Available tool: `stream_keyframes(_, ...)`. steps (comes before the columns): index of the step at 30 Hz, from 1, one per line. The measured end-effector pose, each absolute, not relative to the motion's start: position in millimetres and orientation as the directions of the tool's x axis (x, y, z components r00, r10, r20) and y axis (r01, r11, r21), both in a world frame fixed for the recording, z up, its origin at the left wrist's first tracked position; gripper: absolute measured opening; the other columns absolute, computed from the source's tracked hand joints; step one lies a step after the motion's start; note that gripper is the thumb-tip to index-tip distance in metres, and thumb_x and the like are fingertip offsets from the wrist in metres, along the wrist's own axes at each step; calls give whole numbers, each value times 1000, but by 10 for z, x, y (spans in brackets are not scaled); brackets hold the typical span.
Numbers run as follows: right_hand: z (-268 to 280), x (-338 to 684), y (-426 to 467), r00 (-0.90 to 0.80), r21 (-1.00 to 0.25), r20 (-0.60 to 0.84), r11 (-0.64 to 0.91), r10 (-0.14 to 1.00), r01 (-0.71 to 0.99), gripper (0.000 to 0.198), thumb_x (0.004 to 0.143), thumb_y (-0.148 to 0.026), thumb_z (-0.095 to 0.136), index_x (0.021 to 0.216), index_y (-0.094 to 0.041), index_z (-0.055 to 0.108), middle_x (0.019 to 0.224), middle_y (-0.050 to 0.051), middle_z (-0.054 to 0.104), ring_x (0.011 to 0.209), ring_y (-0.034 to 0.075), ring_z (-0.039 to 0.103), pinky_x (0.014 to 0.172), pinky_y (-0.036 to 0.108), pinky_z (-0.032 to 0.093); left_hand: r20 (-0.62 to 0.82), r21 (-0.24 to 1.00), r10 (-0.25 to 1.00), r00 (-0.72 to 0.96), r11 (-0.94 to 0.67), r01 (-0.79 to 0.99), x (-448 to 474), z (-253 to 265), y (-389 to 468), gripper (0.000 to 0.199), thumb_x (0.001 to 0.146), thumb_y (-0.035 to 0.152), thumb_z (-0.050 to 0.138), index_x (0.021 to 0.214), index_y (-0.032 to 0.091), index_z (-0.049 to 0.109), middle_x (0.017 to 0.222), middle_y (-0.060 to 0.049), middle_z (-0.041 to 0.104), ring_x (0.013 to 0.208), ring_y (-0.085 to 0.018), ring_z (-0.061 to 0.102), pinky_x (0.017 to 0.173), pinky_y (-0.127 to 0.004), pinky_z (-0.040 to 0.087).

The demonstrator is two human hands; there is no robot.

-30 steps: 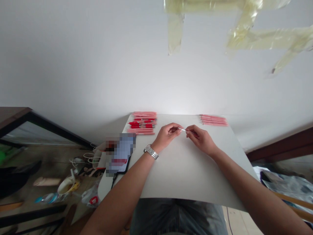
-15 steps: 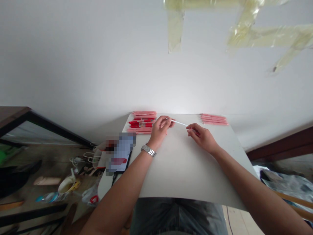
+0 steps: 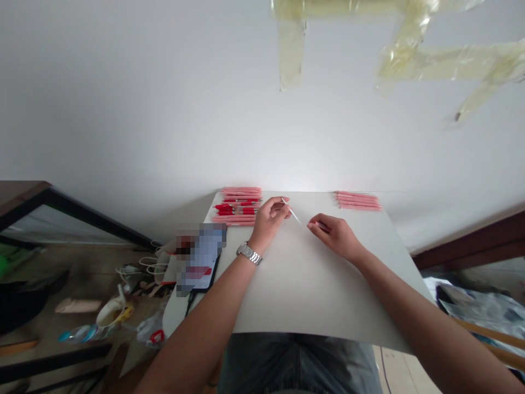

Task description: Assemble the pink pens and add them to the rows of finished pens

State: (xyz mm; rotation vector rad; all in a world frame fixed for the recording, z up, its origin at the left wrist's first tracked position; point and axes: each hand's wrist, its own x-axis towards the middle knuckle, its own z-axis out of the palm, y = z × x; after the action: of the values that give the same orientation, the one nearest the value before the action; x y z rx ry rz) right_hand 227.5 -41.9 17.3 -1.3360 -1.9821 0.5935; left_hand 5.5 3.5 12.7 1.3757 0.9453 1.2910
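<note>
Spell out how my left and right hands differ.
Your left hand pinches a thin white stick; your right hand holds a pinkish piece, mostly hidden. The left hand has a silver watch at its wrist; the right hand has none. The left is beside the mixed red and pink pens; the right is apart from them. Both are over the white table.

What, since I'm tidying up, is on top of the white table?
Pink and red pens at the left, pink pens at the far right, a partly pixelated phone by the left edge. Spots behind the left hand and right hand are covered.
</note>
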Motion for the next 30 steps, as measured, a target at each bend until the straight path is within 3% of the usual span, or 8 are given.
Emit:
stream_keyframes(6, 123, 2257, -417, -305, -704, 241, 382, 921, 599, 31, 96, -48, 58, 89, -21, 71, 73, 0, 67, 64, 14, 55, 61, 27, 42, 211, 975, 955, 209, -192, -107, 96, 135, 9, 39, 88, 42, 76, 115, 17, 64, 91, -5, 71, 78, -14, 70, 78, -31, 60)
stream_keyframes(16, 156, 2190, -465, -331, -713, 209, 375, 920, 593, 28, 97, -44, 56, 85, -21, 68, 67, -2, 60, 60, 12, 49, 58, 26, 37, 228, 968, 943, 241, -191, -164, 137, 121, -27, 38, 85, 37, 79, 108, 19, 56, 90, -3, 70, 80, -15, 70, 81, -32, 60)
stream_keyframes(23, 142, 2202, -462, -309, -706, 213, 365, 927, 607, 29, 98, -43, 55, 84, -21, 67, 65, -3, 54, 59, 12, 44, 57, 26, 34, 190, 981, 913, 361, -163, -105, 161, 123, -76, 33, 87, 37, 77, 101, 20, 53, 93, -5, 72, 84, -16, 72, 81, -31, 59)
stream_keyframes(30, 158, 2203, -451, -311, -696, 232, 381, 922, 609, 29, 99, -44, 56, 88, -20, 70, 66, -3, 55, 60, 12, 44, 58, 26, 34, 239, 971, 897, 371, -224, -83, 156, 135, -76, 26, 92, 36, 71, 104, 21, 52, 93, -4, 71, 84, -15, 71, 83, -31, 59)
